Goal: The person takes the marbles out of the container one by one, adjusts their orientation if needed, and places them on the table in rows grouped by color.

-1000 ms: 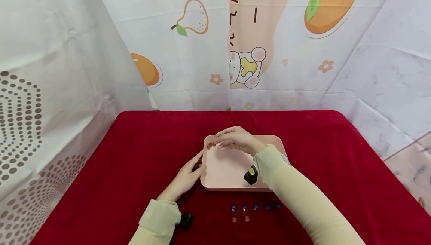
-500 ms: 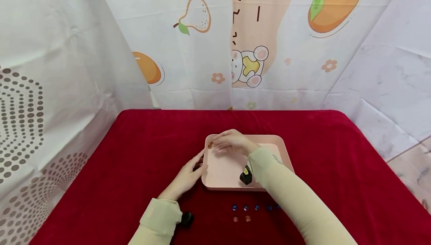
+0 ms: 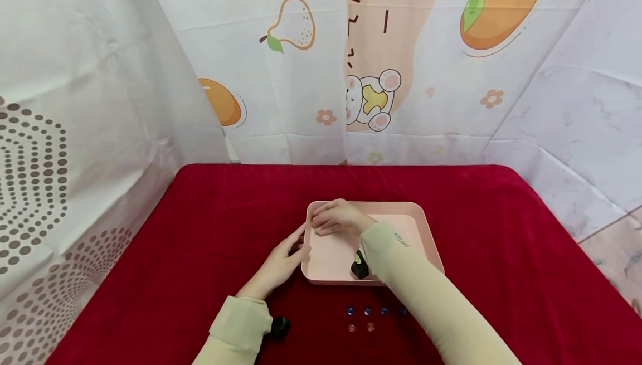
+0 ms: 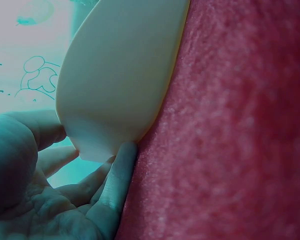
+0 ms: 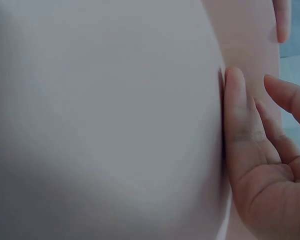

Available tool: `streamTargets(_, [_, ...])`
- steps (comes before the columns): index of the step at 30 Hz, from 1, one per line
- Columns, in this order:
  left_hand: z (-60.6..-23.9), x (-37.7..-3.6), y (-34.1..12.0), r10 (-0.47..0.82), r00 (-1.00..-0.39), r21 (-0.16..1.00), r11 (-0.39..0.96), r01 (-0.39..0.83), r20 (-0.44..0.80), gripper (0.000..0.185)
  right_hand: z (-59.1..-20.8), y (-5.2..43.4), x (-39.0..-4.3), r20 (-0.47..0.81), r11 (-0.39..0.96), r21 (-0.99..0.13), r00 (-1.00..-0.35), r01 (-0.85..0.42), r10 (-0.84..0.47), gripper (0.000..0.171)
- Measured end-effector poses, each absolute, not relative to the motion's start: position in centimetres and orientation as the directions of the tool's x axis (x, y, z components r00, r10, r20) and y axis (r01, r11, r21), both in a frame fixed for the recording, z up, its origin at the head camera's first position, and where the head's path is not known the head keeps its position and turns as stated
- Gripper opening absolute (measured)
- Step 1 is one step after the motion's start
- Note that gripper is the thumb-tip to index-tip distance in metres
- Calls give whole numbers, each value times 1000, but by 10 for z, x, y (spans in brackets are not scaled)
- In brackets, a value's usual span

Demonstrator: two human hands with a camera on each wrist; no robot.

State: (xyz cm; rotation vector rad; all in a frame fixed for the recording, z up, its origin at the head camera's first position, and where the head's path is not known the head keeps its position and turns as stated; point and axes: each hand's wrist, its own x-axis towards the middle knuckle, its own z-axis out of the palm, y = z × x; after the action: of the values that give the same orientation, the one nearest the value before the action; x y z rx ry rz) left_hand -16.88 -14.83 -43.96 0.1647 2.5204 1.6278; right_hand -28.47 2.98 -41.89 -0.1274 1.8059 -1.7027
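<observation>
A shallow pink tray (image 3: 336,253) lies on the red cloth, its floor facing up. My left hand (image 3: 281,259) holds its left side, with the thumb at the rim and the fingers against the outer wall in the left wrist view. Inside the tray, my right hand (image 3: 341,217) rests at the back left corner. Its fingers (image 5: 235,110) look nearly straight in the right wrist view, with the thumb apart. The small orange-brown beads in that corner are now hidden by this hand.
In front of the tray, several small blue beads (image 3: 368,310) lie in a row. Two reddish beads (image 3: 370,327) lie nearer. A black wrist camera (image 3: 360,267) hangs under the right sleeve (image 3: 421,276), which crosses the tray's front edge. A patterned curtain (image 3: 296,92) stands behind.
My right hand has slid left into the tray's back left corner and covered the orange-brown beads seen there earlier. My left hand keeps its hold on the tray.
</observation>
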Motion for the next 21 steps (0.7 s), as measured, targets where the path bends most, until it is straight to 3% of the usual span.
streamTargets(21, [-440,-169,-149,178,-982,919,393,13,-63,57,-423,21,-281,-372,176,-928,-833,328,-410,29])
